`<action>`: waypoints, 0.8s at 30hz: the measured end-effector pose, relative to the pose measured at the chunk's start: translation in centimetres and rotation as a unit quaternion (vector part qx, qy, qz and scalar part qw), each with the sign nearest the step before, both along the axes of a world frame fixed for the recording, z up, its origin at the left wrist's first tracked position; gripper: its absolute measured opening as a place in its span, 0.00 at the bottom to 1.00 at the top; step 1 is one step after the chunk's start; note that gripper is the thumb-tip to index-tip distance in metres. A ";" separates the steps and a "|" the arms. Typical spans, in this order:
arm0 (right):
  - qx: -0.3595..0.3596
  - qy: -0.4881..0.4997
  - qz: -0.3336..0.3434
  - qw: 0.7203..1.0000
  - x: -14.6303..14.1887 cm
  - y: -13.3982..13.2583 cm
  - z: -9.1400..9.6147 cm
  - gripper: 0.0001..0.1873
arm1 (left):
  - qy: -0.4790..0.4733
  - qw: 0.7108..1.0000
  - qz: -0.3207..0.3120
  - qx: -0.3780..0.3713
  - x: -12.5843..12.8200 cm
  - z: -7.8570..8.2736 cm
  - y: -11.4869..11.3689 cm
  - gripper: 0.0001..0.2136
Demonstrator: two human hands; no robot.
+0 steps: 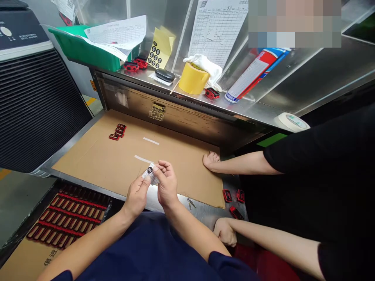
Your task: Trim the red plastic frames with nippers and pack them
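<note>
Left hand [137, 196] and right hand [167, 184] pinched close on a clear label strip [150, 174] — light, flimsy; take by its edges.

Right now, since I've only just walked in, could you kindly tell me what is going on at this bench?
A person's left hand and right hand pinch a clear strip bearing a round black sticker, above a cardboard sheet. A co-worker's hand rests on the sheet; their other hand is near loose red-and-black plastic parts. More parts sit in a row on the cardboard.
</note>
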State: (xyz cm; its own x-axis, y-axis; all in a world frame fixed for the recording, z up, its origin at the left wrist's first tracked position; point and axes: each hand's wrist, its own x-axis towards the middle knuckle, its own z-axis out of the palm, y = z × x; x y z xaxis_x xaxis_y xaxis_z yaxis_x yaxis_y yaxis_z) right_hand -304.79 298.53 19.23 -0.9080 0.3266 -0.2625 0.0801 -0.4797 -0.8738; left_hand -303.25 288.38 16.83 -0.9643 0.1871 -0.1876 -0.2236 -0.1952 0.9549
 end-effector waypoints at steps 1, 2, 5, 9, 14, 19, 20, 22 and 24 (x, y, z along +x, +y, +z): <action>-0.001 -0.002 0.011 1.000 0.0 0.3 0.2 0.22 | 0.002 1.000 -0.003 -0.003 0.0 0.1 0.0 0.25; 0.007 -0.005 0.026 1.000 0.0 0.7 0.4 0.22 | 0.003 1.000 -0.007 -0.006 0.0 0.2 0.0 0.25; 0.067 -0.023 0.091 0.993 0.0 1.7 1.1 0.18 | 0.006 1.000 -0.025 -0.009 -0.1 0.3 0.0 0.25; 0.109 -0.046 0.151 0.981 0.1 2.7 1.3 0.15 | 0.008 0.998 -0.057 -0.013 -0.1 0.2 -0.1 0.24; 0.147 -0.029 0.166 0.975 0.6 3.2 0.9 0.18 | 0.010 0.994 -0.105 -0.010 -0.2 0.4 -0.2 0.23; 0.313 0.017 0.115 0.943 1.5 2.9 1.0 0.15 | -0.002 0.991 -0.137 0.013 -0.1 0.9 -0.1 0.23; 0.307 0.009 0.114 0.945 1.6 2.9 0.9 0.16 | -0.012 0.991 -0.134 0.022 0.0 0.9 -0.1 0.23; 0.242 -0.025 0.130 0.961 1.7 2.9 0.6 0.20 | -0.038 0.991 -0.125 0.036 0.0 0.9 -0.1 0.25; 0.180 -0.050 0.151 0.971 1.6 3.1 0.2 0.26 | -0.057 0.991 -0.117 0.041 0.0 0.7 -0.1 0.26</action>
